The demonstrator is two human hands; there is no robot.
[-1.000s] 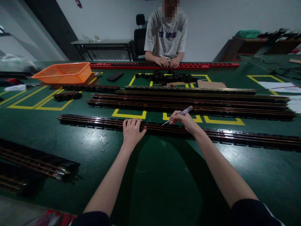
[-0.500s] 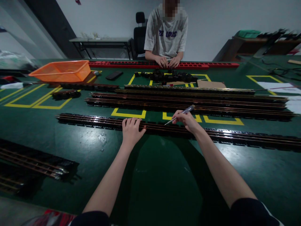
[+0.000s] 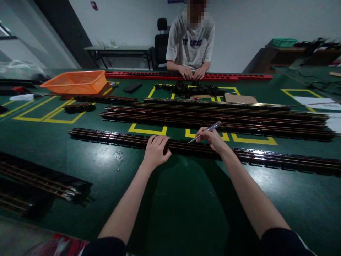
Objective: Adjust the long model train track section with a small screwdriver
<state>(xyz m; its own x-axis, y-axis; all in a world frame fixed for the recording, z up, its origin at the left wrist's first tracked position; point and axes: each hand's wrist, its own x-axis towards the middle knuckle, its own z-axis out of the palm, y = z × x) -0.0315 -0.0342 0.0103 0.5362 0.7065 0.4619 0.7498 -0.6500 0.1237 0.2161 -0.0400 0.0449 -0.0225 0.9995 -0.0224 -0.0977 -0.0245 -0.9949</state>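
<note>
A long black strip with copper-coloured rods (image 3: 128, 139) lies crosswise on the green table in front of me. My left hand (image 3: 156, 152) rests on it left of the middle, fingers stretched over the strip and thumb apart on the near side. Pinched in my right hand (image 3: 213, 139) is a slim screwdriver (image 3: 205, 132) with a clear handle. Its shaft slants down to the left and the tip is at the strip, between my two hands. Whether the tip touches a screw is too small to see.
More rod strips (image 3: 213, 119) lie beyond, others (image 3: 39, 181) at the near left. Farther back are an orange basket (image 3: 77, 83), a black phone-like object (image 3: 132, 87), dark parts (image 3: 189, 89) and a red rail (image 3: 239, 77). A co-worker (image 3: 190, 42) has both hands at that rail.
My left hand has slid slightly right along the strip, closer to the screwdriver. My right hand keeps nearly the same place on the strip. The whole view has shifted a little.
</note>
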